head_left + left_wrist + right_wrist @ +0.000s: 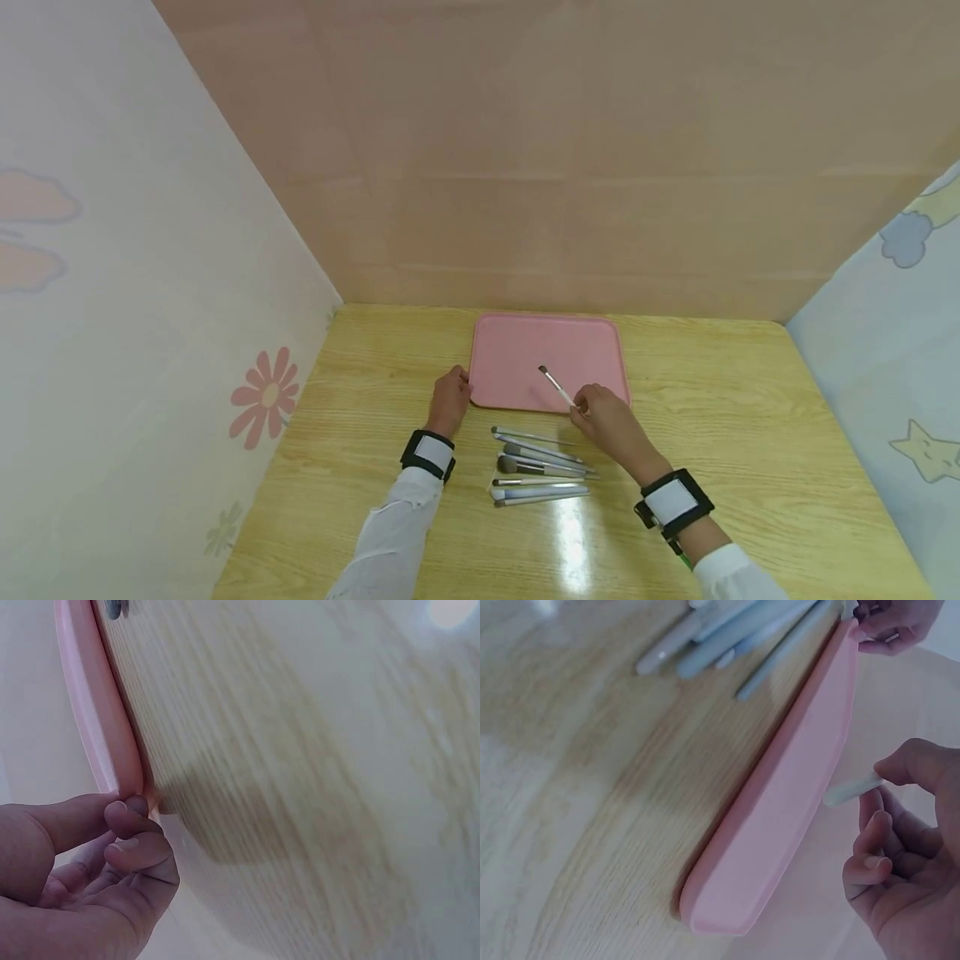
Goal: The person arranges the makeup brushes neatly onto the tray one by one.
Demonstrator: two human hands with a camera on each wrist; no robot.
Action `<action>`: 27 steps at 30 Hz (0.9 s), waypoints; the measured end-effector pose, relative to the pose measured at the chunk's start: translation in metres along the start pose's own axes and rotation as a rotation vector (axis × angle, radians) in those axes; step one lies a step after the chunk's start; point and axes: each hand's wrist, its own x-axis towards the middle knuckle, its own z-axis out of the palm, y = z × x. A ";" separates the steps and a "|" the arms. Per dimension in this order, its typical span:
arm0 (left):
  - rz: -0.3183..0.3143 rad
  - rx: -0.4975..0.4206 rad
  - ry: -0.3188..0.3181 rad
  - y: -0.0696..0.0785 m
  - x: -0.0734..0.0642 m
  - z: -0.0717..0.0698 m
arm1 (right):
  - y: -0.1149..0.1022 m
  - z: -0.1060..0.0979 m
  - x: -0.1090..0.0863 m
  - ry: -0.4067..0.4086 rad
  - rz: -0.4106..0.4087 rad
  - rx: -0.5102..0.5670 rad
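Note:
A makeup brush (557, 386) with a white handle and small dark tip slants over the near right part of a pink tray (525, 350). Thumb and forefinger of my right hand (611, 423) pinch its handle end, also visible in the right wrist view as a pale brush end (853, 789). At the tray's near left corner, my left hand (450, 398) pinches the rim; in the left wrist view its fingertips (120, 814) meet on the pink edge. Several more makeup brushes (542, 481) lie side by side on the table between my forearms, heads to the left.
The light wooden table (720, 400) extends to both sides of the tray. A brown wall covering (570, 167) rises right behind it. Pale printed panels stand at the left (165, 292) and right (900, 367).

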 end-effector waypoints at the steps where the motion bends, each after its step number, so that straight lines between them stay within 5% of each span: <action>1: 0.000 0.002 -0.003 0.000 0.000 0.000 | 0.001 -0.002 0.001 -0.009 0.026 0.007; 7: -0.003 0.002 -0.007 0.003 -0.001 0.000 | 0.008 -0.010 0.007 -0.050 0.148 0.055; 27: 0.002 -0.001 -0.009 0.003 -0.001 0.004 | 0.027 -0.010 0.014 0.017 0.281 0.148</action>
